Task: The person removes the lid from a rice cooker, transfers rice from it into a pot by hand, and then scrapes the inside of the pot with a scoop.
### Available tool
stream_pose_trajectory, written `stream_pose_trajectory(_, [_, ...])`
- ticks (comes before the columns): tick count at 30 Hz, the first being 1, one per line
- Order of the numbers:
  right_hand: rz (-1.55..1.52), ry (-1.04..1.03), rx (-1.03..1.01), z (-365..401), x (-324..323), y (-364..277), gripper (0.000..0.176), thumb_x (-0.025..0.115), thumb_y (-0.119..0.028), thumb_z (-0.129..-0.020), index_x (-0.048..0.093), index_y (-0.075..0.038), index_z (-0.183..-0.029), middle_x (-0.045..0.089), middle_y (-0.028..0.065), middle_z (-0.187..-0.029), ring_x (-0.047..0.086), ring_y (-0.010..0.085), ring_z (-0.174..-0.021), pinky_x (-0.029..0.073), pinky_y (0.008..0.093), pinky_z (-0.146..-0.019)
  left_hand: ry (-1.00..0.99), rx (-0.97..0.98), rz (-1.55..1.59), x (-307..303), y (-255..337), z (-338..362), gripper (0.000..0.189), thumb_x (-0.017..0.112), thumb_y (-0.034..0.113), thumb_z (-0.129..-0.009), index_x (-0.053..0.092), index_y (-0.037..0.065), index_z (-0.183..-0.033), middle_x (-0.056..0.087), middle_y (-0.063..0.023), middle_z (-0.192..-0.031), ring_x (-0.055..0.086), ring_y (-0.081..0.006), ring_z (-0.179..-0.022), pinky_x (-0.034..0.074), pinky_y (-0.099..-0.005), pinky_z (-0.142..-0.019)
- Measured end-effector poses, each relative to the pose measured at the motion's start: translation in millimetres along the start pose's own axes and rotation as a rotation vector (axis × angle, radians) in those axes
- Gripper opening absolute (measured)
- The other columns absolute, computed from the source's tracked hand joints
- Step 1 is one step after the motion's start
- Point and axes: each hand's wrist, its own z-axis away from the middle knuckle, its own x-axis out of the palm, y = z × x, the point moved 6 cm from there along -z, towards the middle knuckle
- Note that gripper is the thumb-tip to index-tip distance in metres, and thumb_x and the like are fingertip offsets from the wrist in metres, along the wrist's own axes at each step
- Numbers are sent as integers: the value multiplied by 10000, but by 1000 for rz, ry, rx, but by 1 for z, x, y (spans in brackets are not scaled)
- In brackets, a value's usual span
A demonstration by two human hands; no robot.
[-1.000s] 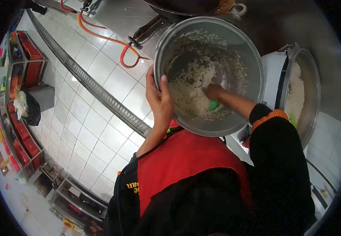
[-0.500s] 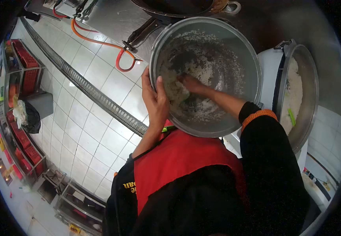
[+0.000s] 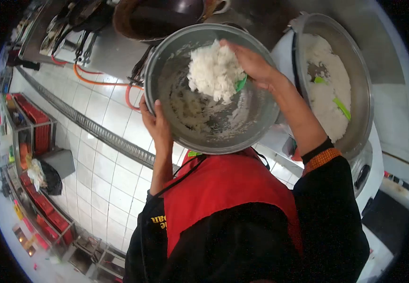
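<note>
With fingers wrapped over its left rim, my left hand (image 3: 157,123) holds a grey metal pot (image 3: 256,106). Rice grains and residue cling to the pot's inner wall and bottom. My right hand (image 3: 254,66) is over the pot's right side, closed around a green rice scoop (image 3: 241,84). A large clump of white rice (image 3: 214,70) is heaped on the scoop and hides most of it, along with some of the fingers. To the right stands an open rice cooker (image 3: 362,113) containing white rice (image 3: 331,89), with green strips (image 3: 342,108) lying on top.
A dark wok (image 3: 162,19) rests on the stove behind the pot. An orange gas hose (image 3: 100,83) hangs off the metal counter (image 3: 112,56). At left, a drain grate (image 3: 96,129) crosses the tiled floor, near a grey bin (image 3: 60,162) and red crates (image 3: 32,118).
My right hand has risen from the pot's bottom and now lifts a clump of rice. The pot has shifted left in view. More of the rice cooker's inside shows.
</note>
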Motion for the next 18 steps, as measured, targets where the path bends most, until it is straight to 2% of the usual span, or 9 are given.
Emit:
stream_pose_trajectory(2, [-90, 20, -5, 24, -16, -16, 504, 427, -429, -957, 480, -37, -1270, 539, 44, -1230, 531, 119, -1078, 428, 282, -933, -6, 47, -42, -5, -6, -3, 359, 481, 106, -931, 424, -27, -1259, 529, -130, -1152, 493, -185, -1029, 391, -288, -894])
stream_pose_trajectory(5, [-219, 194, -258, 86, -63, -52, 448, 425, -398, -961, 501, -55, -1239, 555, 32, -1202, 549, 125, -1056, 449, 289, -914, -4, -42, 40, -1, -2, 1, 389, 493, 129, -933, 410, -35, -1276, 515, -146, -1191, 504, -205, -1040, 417, -311, -890])
stream_pose_trajectory(8, [-266, 491, -426, 155, -129, -70, 429, 450, -369, -954, 499, -56, -1244, 559, 32, -1200, 552, 152, -1069, 456, 302, -918, -38, -65, 28, -4, -9, -2, 443, 501, 155, -930, 374, -28, -1313, 478, -168, -1262, 498, -241, -1109, 424, -346, -923])
stream_pose_trajectory(10, [-257, 780, -545, 202, -167, -75, 376, 501, -334, -938, 517, -76, -1213, 572, 45, -1172, 554, 169, -1056, 455, 314, -900, -40, -22, -4, -4, -7, -5, 459, 538, 200, -917, 382, 65, -1327, 498, -135, -1224, 534, -235, -1045, 463, -368, -857])
stream_pose_trajectory(11, [-254, 789, -550, 215, -184, -69, 376, 501, -334, -938, 517, -76, -1213, 572, 45, -1172, 554, 169, -1056, 455, 314, -900, -35, -46, 32, 0, 0, 1, 458, 539, 209, -918, 384, 60, -1323, 500, -133, -1216, 531, -228, -1040, 461, -364, -857])
stream_pose_trajectory(13, [1179, 1148, -609, 237, -192, -70, 435, 626, -405, -826, 565, -86, -1117, 591, 105, -1041, 572, 265, -962, 448, 381, -836, -41, -48, 20, -2, -6, -1, 461, 521, 185, -919, 370, 30, -1326, 489, -142, -1237, 514, -232, -1073, 436, -349, -891])
stream_pose_trajectory(14, [1173, 1147, -613, 234, -194, -56, 435, 626, -405, -826, 565, -86, -1117, 591, 105, -1041, 572, 265, -962, 448, 381, -836, -41, -54, 3, -5, -7, -2, 464, 502, 162, -920, 357, 1, -1330, 477, -151, -1259, 497, -237, -1105, 412, -335, -925])
stream_pose_trajectory(16, [1808, 1045, -514, 216, -175, -32, 520, 707, -447, -723, 568, -97, -1081, 523, 120, -949, 528, 308, -897, 418, 416, -773, -32, -64, 16, -2, -1, 0, 460, 501, 162, -919, 362, -1, -1327, 474, -155, -1256, 491, -233, -1113, 406, -332, -928])
stream_pose_trajectory(18, [1773, 1027, -592, 207, -165, -39, 573, 707, -505, -698, 565, -102, -1080, 483, 101, -915, 504, 297, -869, 400, 414, -748, -53, -54, -1, -4, -6, -3, 459, 491, 155, -923, 355, 0, -1333, 465, -157, -1259, 488, -237, -1113, 407, -334, -925])
